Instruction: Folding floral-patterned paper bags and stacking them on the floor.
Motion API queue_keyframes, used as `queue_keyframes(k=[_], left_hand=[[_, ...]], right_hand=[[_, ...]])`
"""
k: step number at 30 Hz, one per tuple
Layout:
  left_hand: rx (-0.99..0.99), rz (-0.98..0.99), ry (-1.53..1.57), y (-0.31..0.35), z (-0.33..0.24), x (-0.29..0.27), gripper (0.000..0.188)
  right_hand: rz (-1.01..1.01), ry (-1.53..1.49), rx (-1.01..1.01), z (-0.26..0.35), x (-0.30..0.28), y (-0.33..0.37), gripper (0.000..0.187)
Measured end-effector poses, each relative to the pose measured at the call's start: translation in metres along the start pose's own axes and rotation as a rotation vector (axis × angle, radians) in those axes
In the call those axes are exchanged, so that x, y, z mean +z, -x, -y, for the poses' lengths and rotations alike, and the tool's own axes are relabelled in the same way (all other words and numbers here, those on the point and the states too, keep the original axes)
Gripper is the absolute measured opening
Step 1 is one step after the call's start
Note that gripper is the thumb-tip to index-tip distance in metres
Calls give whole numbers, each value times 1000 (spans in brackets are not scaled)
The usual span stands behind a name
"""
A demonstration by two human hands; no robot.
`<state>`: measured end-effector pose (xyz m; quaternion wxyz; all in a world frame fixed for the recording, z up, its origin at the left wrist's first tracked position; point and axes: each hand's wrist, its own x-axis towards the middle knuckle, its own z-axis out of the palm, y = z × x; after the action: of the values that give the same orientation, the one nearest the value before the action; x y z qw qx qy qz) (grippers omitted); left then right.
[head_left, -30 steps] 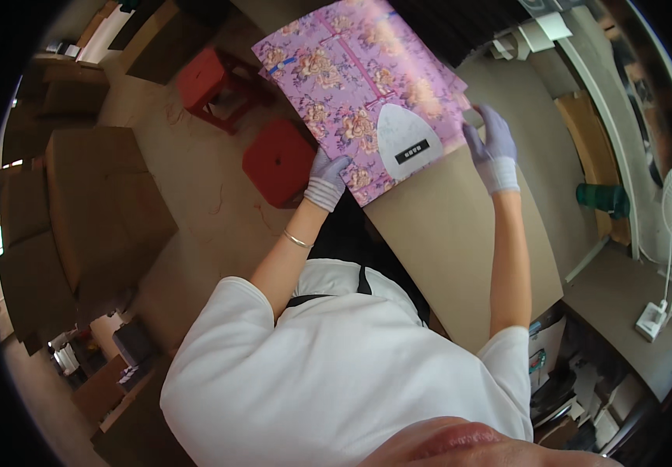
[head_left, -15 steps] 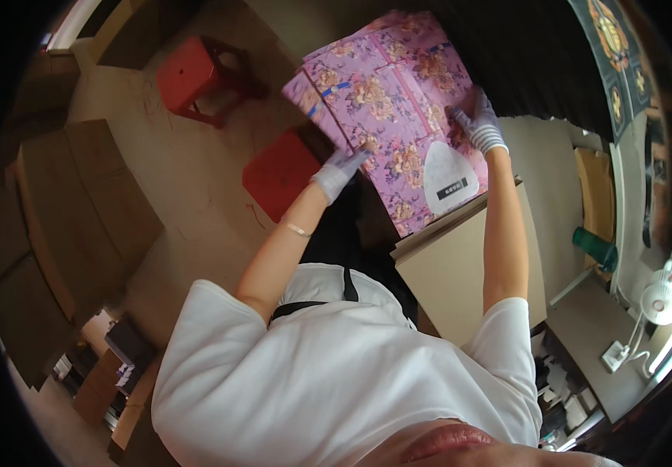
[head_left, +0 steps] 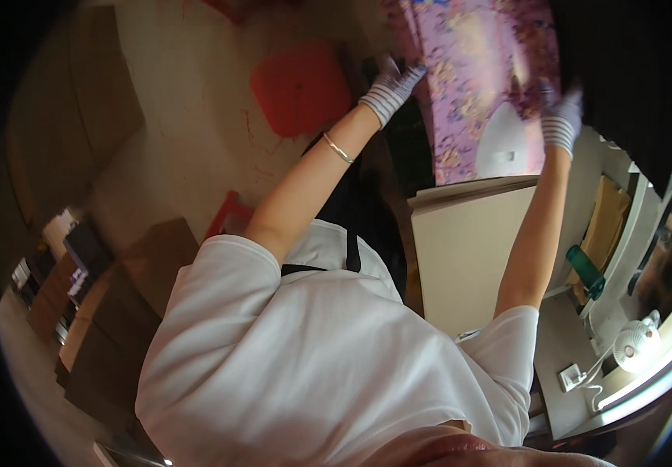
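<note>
A flat pink floral-print piece (head_left: 460, 101), seemingly layered, lies ahead of me, past the end of a stack of pale boards (head_left: 468, 253). It carries a pale rounded patch (head_left: 502, 144) with a small label; its far end runs out of view. My left hand (head_left: 393, 92), in a light glove with a striped cuff, is at its left edge, fingers stretched toward it and thumb apart. At the right edge is my right hand (head_left: 561, 121), gloved alike; motion blurs its fingers, so its grip is unclear.
A red stool (head_left: 301, 89) stands on the floor to the left. Brown cardboard (head_left: 68, 109) is farther left. On the right are a green bottle (head_left: 586, 272), a white fan (head_left: 636, 345) and a white power socket (head_left: 571, 377). Dark cloth (head_left: 624, 70) hangs beyond my right hand.
My view has shifted. The floral piece has turned to line up more squarely with the boards. Both hands have reached farther ahead along its sides, and the right one is now blurred.
</note>
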<state>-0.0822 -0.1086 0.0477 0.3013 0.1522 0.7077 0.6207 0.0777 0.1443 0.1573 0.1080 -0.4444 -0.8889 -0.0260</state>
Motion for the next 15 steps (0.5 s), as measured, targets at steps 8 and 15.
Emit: queue_keyframes(k=[8, 15], left_hand=[[-400, 177, -316, 104, 222, -92, 46], [-412, 223, -375, 160, 340, -110, 37]], right_hand=[[318, -1065, -275, 228, -45, 263, 29], [557, -680, 52, 194, 209, 397, 54]])
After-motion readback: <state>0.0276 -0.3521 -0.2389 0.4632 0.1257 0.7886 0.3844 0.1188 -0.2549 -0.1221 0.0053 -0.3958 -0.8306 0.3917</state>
